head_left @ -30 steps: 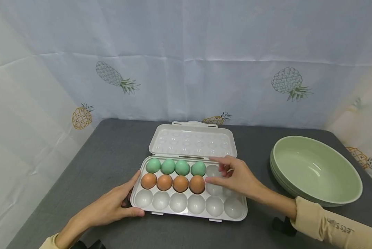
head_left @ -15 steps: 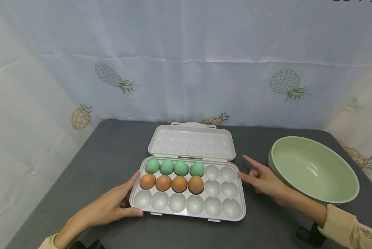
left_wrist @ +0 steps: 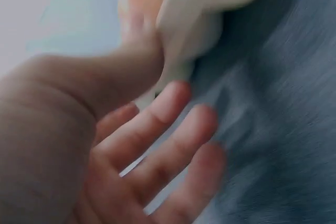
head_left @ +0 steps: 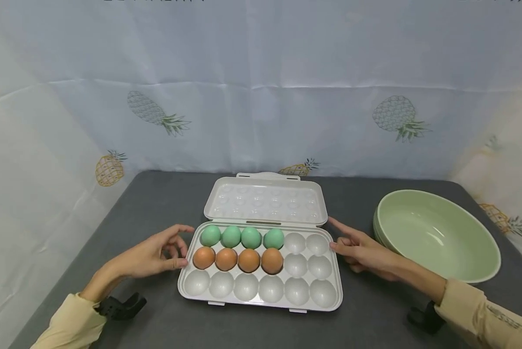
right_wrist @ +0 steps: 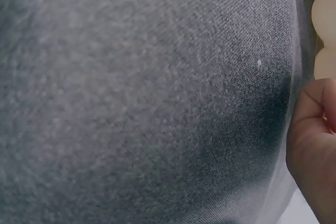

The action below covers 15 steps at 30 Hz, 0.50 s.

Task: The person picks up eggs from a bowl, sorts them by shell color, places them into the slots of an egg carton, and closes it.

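A white plastic egg carton (head_left: 261,303) lies with its lid (head_left: 265,198) folded back on the far side. Several green eggs (head_left: 251,238) sit in its back row and several brown eggs (head_left: 249,261) in the middle row, both from the left end. Just off the left edge is my left hand (head_left: 152,252), fingers loosely bent and holding nothing; its thumb overlaps the carton in the blurred left wrist view. My right hand (head_left: 370,253) is at the right edge, index finger stretched toward the lid's hinge corner, thumb tip at the rim, other fingers folded.
Stacked light green bowls (head_left: 440,232) stand at the right, close beyond my right wrist. The dark grey table (head_left: 169,194) ends at a pale curtain (head_left: 261,126) printed with pineapples. Black straps (head_left: 123,306) are on both wrists.
My right hand has moved from over the eggs to the carton's right edge. My left hand has let go of the left edge and drawn slightly away. The eggs stay in the same cups.
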{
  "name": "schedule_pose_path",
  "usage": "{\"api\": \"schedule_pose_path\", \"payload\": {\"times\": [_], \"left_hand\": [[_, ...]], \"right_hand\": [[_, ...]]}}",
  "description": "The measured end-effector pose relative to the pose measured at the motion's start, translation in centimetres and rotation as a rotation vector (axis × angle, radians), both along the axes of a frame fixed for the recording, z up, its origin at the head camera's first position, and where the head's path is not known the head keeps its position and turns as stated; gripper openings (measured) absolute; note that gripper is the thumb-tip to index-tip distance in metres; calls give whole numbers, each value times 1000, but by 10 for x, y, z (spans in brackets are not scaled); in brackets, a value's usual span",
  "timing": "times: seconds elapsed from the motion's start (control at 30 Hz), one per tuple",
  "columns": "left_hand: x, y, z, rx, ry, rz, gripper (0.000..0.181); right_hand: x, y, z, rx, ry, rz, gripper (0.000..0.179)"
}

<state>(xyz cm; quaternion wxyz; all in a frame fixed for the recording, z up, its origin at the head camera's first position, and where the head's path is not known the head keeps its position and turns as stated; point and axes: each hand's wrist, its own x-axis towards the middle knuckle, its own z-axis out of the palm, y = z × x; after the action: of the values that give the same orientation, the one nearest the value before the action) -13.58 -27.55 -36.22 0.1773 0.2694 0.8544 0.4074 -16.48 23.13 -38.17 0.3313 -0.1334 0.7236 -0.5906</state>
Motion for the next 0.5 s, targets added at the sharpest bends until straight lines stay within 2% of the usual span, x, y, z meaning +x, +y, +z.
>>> {"api": "schedule_pose_path", "payload": {"times": [0.13, 0.23, 0.37, 0.5], "left_hand": [[-22, -3, 3, -5, -198, -31, 106], [-37, -1, 5, -33, -295, -60, 120], [-53, 3, 6, -71, -359, -95, 131], [-64, 4, 4, -74, -388, -124, 139]], "right_hand": [[-4, -2, 2, 14, -8, 1, 91], [-7, -2, 3, 32, 10, 18, 89], [-7, -3, 4, 53, 14, 27, 88], [-6, -5, 4, 55, 3, 15, 88]]}}
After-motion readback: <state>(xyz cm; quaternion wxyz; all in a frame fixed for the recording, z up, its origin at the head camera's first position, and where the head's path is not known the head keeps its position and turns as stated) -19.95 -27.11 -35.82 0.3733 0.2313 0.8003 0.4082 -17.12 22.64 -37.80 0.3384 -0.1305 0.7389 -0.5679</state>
